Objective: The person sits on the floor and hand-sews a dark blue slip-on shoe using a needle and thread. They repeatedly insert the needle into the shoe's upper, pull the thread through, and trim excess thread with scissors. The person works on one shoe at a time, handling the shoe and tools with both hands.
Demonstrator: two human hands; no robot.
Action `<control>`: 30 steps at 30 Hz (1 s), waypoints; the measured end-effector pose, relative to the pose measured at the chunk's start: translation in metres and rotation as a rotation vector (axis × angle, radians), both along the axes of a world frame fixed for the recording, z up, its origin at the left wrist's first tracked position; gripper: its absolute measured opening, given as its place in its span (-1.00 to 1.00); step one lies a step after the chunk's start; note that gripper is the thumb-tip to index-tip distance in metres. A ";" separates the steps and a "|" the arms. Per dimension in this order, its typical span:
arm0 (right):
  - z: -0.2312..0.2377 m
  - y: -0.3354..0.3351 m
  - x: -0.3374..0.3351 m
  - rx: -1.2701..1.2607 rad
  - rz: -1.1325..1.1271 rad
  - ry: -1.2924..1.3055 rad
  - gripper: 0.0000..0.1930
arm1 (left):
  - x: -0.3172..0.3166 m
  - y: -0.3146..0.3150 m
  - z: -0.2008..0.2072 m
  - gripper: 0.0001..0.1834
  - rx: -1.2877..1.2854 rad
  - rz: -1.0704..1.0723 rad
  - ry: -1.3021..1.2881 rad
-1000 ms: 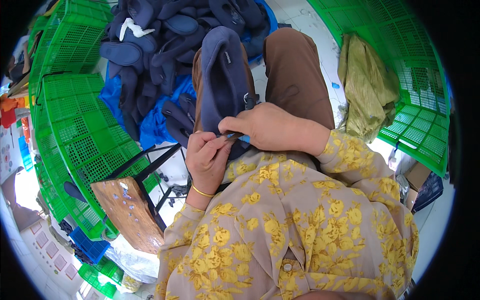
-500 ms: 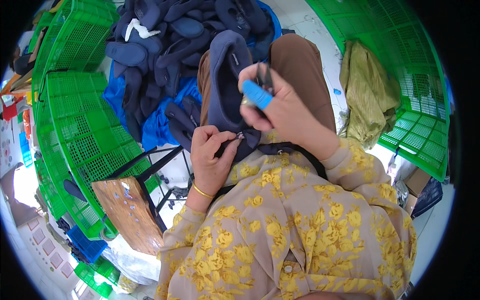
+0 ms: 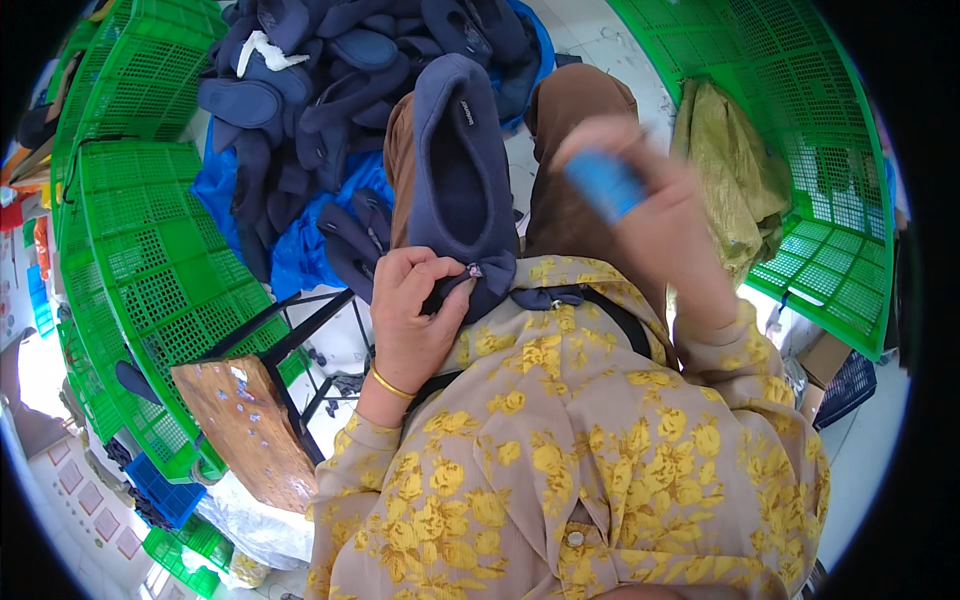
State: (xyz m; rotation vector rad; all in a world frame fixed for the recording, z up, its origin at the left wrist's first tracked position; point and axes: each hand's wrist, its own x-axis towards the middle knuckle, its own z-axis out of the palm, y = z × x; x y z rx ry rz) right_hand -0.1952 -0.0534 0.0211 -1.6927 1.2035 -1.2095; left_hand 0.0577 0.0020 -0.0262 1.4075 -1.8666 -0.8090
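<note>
A navy blue slipper (image 3: pixel 432 180) lies lengthwise on my left thigh, its opening facing up. At its near end my left hand (image 3: pixel 415 300) is closed in a pinch on the dark blue fabric. A small pinkish bit (image 3: pixel 475 270) shows by the fingertips. My right hand (image 3: pixel 645 195), with a blue wrap (image 3: pixel 606 185) on one digit, is raised over my right thigh, away from the slipper. It is smeared by motion; its fingers look curled, and what they hold cannot be made out.
A heap of navy slippers (image 3: pixel 365 50) lies on blue sheeting (image 3: pixel 340 215) ahead to the left. Green crates (image 3: pixel 180 260) stand on the left, with another green crate (image 3: pixel 800 110) on the right. A wooden-topped stool (image 3: pixel 245 430) sits near my left elbow. An olive sack (image 3: pixel 730 180) hangs at right.
My right hand has swung right, away from the slipper; half a second ago it gripped a small dark tool beside the opening. My left hand keeps its pinch.
</note>
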 end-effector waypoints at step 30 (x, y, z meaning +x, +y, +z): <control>-0.031 0.041 0.055 -0.055 0.459 0.741 -0.83 | 0.000 0.001 -0.005 -0.81 -0.018 0.031 -0.045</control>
